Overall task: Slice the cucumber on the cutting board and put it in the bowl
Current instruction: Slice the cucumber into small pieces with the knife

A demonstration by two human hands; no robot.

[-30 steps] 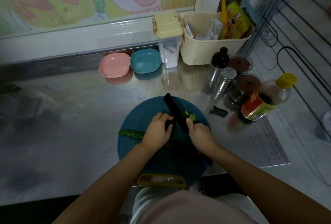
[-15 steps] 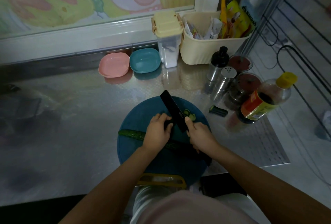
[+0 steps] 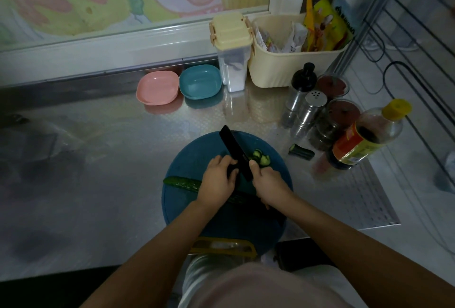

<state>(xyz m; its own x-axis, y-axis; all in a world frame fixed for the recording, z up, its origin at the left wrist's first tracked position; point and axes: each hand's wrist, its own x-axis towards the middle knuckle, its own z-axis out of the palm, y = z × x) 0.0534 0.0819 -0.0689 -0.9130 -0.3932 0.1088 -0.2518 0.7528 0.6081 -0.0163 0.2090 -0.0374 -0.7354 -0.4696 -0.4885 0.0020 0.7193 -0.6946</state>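
A round blue cutting board [image 3: 189, 211] lies at the counter's near edge. A dark green cucumber [image 3: 182, 183] lies across it, its left end free. My left hand [image 3: 218, 181] presses down on the cucumber's middle. My right hand [image 3: 268, 184] grips the handle of a black knife [image 3: 234, 150], whose blade points away and left between the two hands. A few pale green cucumber slices [image 3: 259, 157] sit just right of the blade. A pink bowl [image 3: 157, 87] and a teal bowl [image 3: 200, 81] stand empty at the back of the counter.
A cut cucumber end [image 3: 301, 152] lies on the steel counter right of the board. Shakers [image 3: 311, 110], jars and a yellow-capped bottle [image 3: 364, 135] crowd the right side. A cream basket [image 3: 293, 61] and a lidded container [image 3: 232, 51] stand at the back. A wire rack [image 3: 418, 49] is far right.
The knife blade has shifted slightly to the left and away along the cucumber. Both hands stay almost where they were.
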